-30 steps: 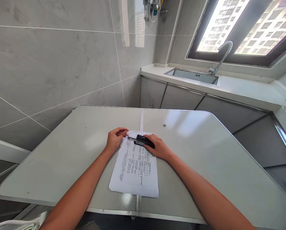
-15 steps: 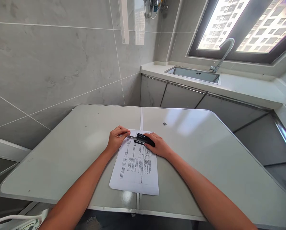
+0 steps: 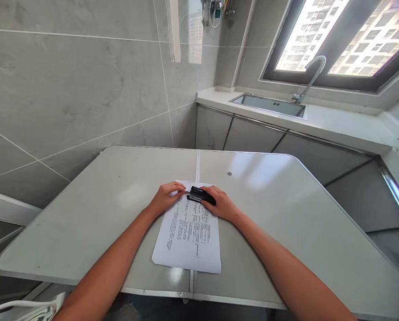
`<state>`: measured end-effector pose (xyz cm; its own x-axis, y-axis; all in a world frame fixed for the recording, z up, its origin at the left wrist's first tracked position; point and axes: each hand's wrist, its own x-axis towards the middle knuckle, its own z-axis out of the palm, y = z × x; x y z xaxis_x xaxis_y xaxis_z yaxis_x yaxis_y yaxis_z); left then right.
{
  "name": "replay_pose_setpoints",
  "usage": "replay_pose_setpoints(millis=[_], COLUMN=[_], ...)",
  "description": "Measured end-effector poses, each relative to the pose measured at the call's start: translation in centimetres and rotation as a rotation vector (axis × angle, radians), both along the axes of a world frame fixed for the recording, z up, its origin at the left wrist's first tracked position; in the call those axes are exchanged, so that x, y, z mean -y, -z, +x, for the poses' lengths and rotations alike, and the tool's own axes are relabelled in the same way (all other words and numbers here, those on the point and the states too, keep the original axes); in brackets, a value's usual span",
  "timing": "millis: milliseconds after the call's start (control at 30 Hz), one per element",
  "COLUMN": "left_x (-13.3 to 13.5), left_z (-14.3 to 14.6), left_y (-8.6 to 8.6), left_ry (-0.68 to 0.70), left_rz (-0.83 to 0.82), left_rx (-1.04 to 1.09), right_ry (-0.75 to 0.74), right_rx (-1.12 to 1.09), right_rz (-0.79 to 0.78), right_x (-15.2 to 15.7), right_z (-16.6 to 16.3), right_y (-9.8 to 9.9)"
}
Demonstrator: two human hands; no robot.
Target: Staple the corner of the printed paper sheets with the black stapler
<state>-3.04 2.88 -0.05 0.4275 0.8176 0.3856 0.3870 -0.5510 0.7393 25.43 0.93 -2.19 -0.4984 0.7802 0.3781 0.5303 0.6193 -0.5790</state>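
A black stapler (image 3: 202, 195) lies on its side over the upper part of a printed sheet of paper (image 3: 192, 240). My right hand (image 3: 221, 203) is wrapped round the stapler's right end. At its left end a thin metal part (image 3: 187, 193) sticks out, and the fingertips of my left hand (image 3: 168, 196) are pinched together on it. The fingers partly cover this piece, so its full shape is hidden. Beyond the paper, two small strips of staples (image 3: 229, 173) lie on the folding table (image 3: 269, 232).
A metal strip along the table's fold (image 3: 192, 285) runs under the paper. Behind the table stand a white counter (image 3: 339, 122) with a sink (image 3: 269, 103) and a curved tap (image 3: 314, 73). A grey tiled wall (image 3: 85, 89) borders the left side. White cables (image 3: 35, 307) hang at the lower left.
My left hand has moved right, closer to the stapler, and less of the thin metal part shows outside it. My right hand and the stapler have stayed put.
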Motion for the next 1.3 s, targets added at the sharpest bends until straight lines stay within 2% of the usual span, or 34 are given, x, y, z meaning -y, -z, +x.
replay_pose_setpoints(millis=[167,367,667,833,1033,1167,1300], left_x=[0.0,0.0,-0.2,-0.9,-1.6,-0.6,0.5], left_z=[0.1,0.6,0.4,-1.0,-3.1,-1.8,0.0], left_y=[0.1,0.6,0.1,0.6,0.7,0.2,0.0], left_ry=[-0.034,-0.033,-0.043,0.042,0.043,0.041,0.137], left_rz=[-0.044,-0.082,-0.09,-0.045,0.008,0.004,0.029], left_rx=[-0.141,-0.119,-0.168,-0.125,-0.181,-0.192,-0.142], right_ry=[0.001,-0.004,0.001,-0.002,-0.015,-0.069,-0.167], right_rx=[0.007,0.007,-0.001,-0.014,-0.038,-0.148,-0.226], right_rz=[0.008,0.003,0.026,0.024,0.03,0.066,0.053], right_x=[0.0,0.1,0.0,0.0,0.1,0.3,0.9], right_z=[0.0,0.0,0.0,-0.1,-0.1,-0.1,-0.5], right_y=[-0.1,-0.2,0.2,0.2,0.2,0.1,-0.4])
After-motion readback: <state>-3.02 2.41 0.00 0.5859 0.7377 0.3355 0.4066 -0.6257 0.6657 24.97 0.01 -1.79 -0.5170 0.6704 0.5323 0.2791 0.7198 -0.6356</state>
